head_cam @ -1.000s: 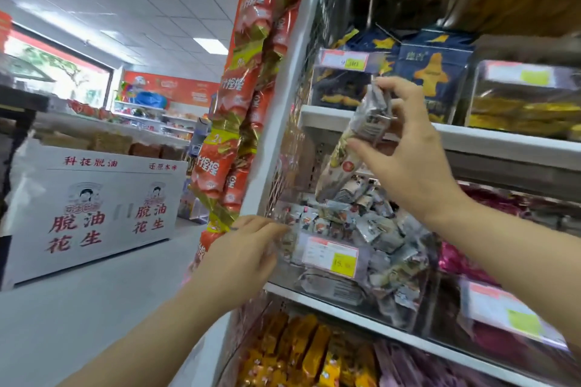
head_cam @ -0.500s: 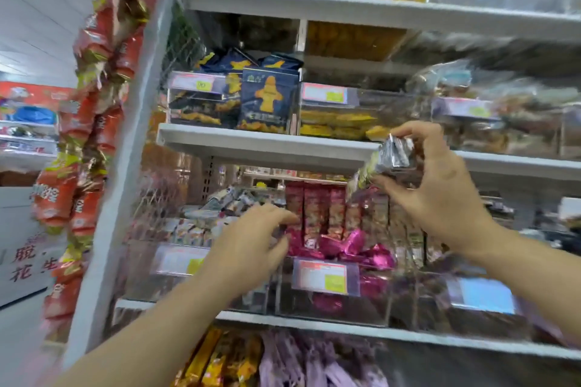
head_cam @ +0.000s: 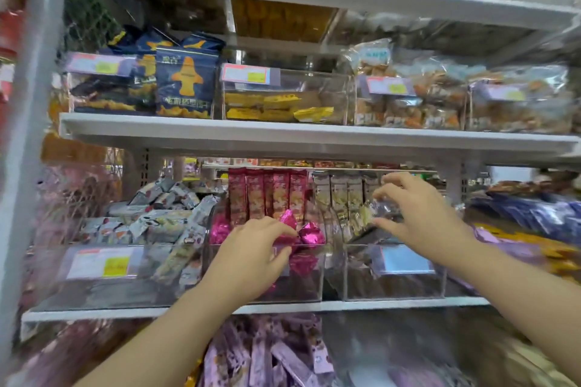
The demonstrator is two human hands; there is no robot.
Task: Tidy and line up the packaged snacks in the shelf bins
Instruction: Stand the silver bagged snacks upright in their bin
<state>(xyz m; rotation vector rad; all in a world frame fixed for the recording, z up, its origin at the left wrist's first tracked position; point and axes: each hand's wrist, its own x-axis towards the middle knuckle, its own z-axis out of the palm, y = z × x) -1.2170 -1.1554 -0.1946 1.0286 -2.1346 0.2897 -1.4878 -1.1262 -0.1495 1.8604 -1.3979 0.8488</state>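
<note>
Three clear bins stand on the middle shelf. The left bin (head_cam: pixel 94 292) holds a loose heap of silver packets (head_cam: pixel 151 223). In the middle bin (head_cam: pixel 309 286), upright red-pink packets stand behind loose magenta packets (head_cam: pixel 309 234). My left hand (head_cam: pixel 251 258) reaches over this bin's front edge and pinches a magenta packet between thumb and fingers. My right hand (head_cam: pixel 421 217) holds a small silvery packet (head_cam: pixel 382 207), blurred, over the right bin (head_cam: pixel 361 283), where beige packets (head_cam: pixel 339 195) stand upright.
The shelf above (head_cam: pixel 283 135) carries bins of navy bags (head_cam: pixel 185 85), yellow packets (head_cam: pixel 276 107) and orange-brown bags (head_cam: pixel 440 104). Purple packets (head_cam: pixel 267 355) lie on the shelf below. More purple and yellow packs (head_cam: pixel 534 217) sit at the right. A white upright (head_cam: pixel 28 135) borders the left.
The view swung right along the shelf. My right hand carried the silvery packet down over the right bin. My left hand moved from the silver-packet bin to the magenta packets.
</note>
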